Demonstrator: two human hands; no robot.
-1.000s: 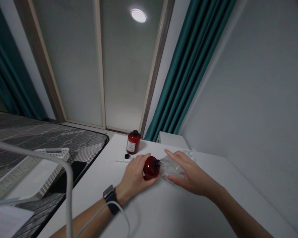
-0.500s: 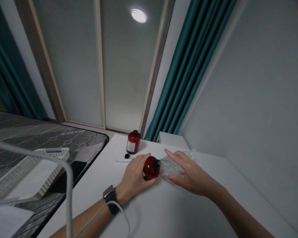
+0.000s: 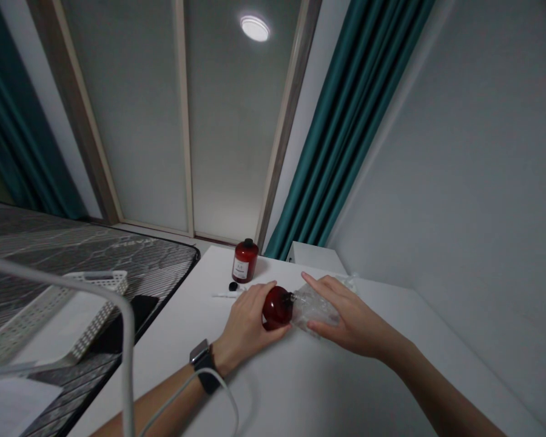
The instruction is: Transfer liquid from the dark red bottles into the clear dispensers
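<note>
A round dark red bottle (image 3: 277, 307) lies tilted on the white table, its neck toward the right. My left hand (image 3: 251, 318) is wrapped round its left side, with a watch on the wrist. Beside the bottle's neck is a crumpled clear plastic bag (image 3: 315, 308). My right hand (image 3: 341, 315) rests on the bag, thumb and fingers spread apart. Another red bottle (image 3: 244, 261) with a black top and white label stands upright behind. Near it lie a small black cap (image 3: 233, 286) and a thin white item (image 3: 226, 295).
The white table (image 3: 200, 321) meets a wall on the right. A white box (image 3: 316, 258) is at its back edge. To the left, a white basket (image 3: 50, 321) and a black item (image 3: 136, 312) lie on a grey patterned surface. A pale cable (image 3: 126, 364) crosses the foreground.
</note>
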